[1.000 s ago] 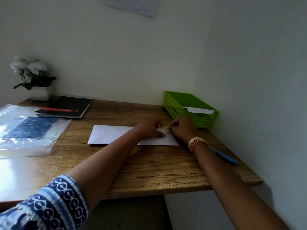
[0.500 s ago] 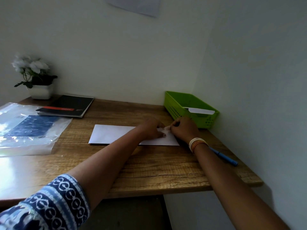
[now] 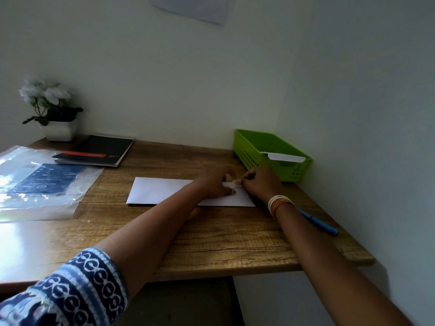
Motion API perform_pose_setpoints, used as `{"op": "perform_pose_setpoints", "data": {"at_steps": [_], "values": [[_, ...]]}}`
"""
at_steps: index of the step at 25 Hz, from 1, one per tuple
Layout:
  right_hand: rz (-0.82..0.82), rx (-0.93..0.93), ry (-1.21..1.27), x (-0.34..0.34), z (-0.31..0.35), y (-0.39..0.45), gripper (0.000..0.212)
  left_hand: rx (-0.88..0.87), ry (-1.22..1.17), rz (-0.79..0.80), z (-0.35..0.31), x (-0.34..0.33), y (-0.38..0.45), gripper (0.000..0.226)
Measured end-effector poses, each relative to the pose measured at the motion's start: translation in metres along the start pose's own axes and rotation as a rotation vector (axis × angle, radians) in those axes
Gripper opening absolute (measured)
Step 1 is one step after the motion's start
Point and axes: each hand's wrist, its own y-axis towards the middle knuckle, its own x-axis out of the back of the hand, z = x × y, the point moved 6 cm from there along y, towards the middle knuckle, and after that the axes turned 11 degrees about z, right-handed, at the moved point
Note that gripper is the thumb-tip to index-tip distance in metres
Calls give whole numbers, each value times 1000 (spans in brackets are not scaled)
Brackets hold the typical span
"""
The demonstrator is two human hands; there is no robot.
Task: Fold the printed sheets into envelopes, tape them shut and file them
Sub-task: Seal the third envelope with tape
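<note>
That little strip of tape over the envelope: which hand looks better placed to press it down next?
Probably the left hand: it lies on the white envelope, fingers beside the tape. The right hand pinches the tape's other end, so it seems busy holding.

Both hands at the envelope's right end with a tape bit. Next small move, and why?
Probably lay the small translucent tape piece down and rub it flat. The right hand pinches it just above the white paper envelope, which lies flat on the wooden desk with the left hand pressing it. Whether the tape already touches paper is unclear.
</note>
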Motion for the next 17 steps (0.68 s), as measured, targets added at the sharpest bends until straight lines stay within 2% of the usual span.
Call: {"op": "perform_pose_setpoints", "data": {"at_steps": [6,9,11,13,14,17], "values": [[44,-8,-57,-3,0,1,15,-2,123,52,0,-3,4,34],[38,-24,-47,-3,0,-1,18,-8,99,15,-1,-1,3,31],[-5,-10,-16,-1,-1,-3,24,-5,102,-6,-3,0,2,31],[-14,51,-37,-1,1,-3,18,19,103,8,-3,0,2,35],[5,74,-79,-1,3,-4,14,34,96,21,-2,-1,2,37],[71,34,-145,-1,2,-3,22,57,112,63,0,0,3,45]]}}
